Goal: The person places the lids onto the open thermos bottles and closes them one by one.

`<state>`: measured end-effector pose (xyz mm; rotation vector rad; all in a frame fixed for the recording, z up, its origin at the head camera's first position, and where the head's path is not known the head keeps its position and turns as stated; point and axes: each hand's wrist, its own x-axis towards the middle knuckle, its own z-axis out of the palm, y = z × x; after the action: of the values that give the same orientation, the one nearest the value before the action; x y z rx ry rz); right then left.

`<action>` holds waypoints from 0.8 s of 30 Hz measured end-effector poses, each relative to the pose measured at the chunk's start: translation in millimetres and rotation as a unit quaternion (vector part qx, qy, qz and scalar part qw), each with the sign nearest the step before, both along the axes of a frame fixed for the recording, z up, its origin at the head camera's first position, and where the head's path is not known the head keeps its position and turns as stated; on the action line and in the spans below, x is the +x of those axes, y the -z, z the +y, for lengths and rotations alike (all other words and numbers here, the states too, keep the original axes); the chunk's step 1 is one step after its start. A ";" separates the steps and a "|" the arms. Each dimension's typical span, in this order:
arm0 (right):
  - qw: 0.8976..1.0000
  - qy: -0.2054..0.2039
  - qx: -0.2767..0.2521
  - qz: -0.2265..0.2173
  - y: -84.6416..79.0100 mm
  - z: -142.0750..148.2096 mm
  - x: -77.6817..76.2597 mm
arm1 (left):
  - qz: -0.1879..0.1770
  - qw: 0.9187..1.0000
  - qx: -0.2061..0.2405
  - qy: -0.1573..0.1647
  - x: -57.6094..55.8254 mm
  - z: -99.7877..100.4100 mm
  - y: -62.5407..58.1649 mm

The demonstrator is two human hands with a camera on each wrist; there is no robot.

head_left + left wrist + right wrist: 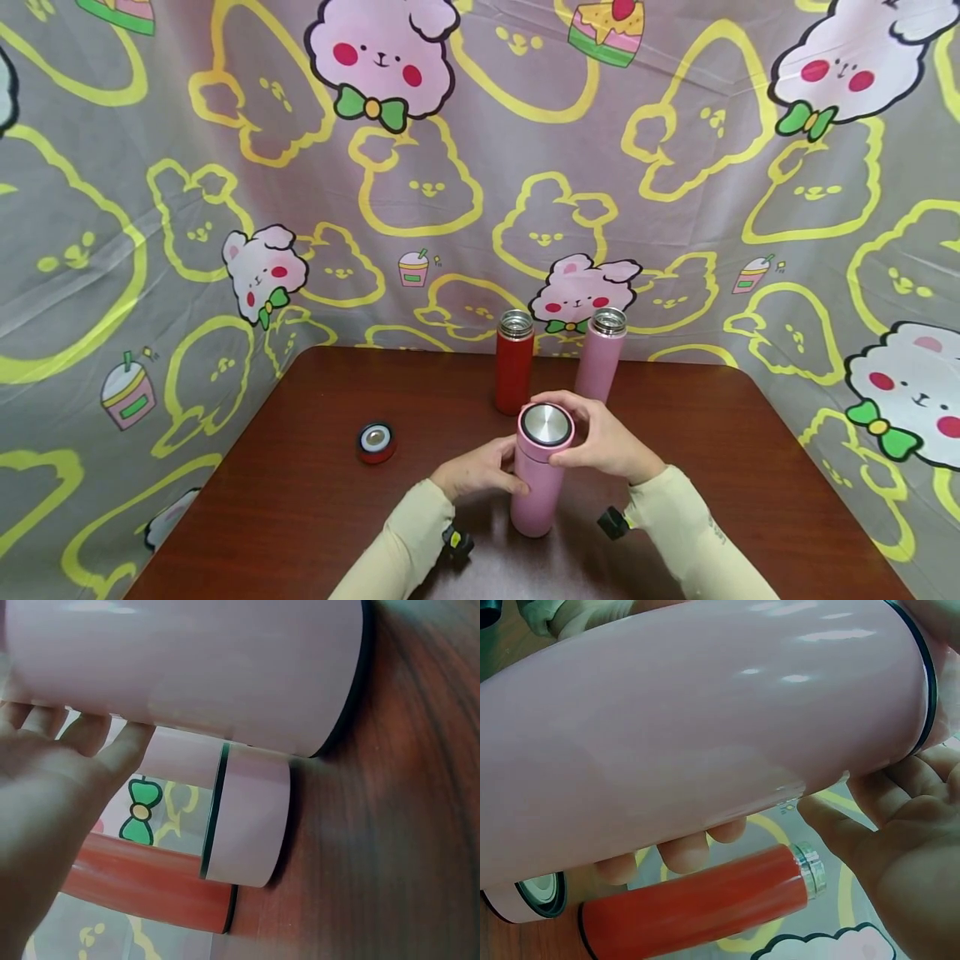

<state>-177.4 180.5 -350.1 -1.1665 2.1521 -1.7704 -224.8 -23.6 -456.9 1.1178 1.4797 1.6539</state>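
Pink bottle (pixel 537 502) upright, lid (pixel 546 427) uppermost

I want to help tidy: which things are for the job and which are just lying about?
For the job, I'd say:
capped pink bottle in left hand
its lid in right hand

Probably standing or lying about:
red bottle
open pink bottle
loose red lid
loose pink lid
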 end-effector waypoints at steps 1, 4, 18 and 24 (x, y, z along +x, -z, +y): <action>1.000 0.000 -0.001 0.002 0.4 0.1 -0.1 | 0.002 1.000 0.001 0.000 -0.1 0.1 0.4; 1.000 -0.003 -0.006 0.002 1.6 0.1 -0.3 | 0.006 1.000 0.004 0.001 -0.4 0.5 1.3; 1.000 0.014 -0.005 -0.001 -0.7 -0.2 4.2 | 0.010 1.000 0.016 0.002 0.2 1.6 -1.3; 1.000 -0.013 -0.023 0.003 2.8 0.8 1.6 | 0.009 1.000 0.012 0.006 -0.8 2.1 -1.6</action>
<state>-175.8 181.3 -352.9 -1.2072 2.1005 -1.8178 -225.7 -21.5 -455.4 1.1565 1.4654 1.6612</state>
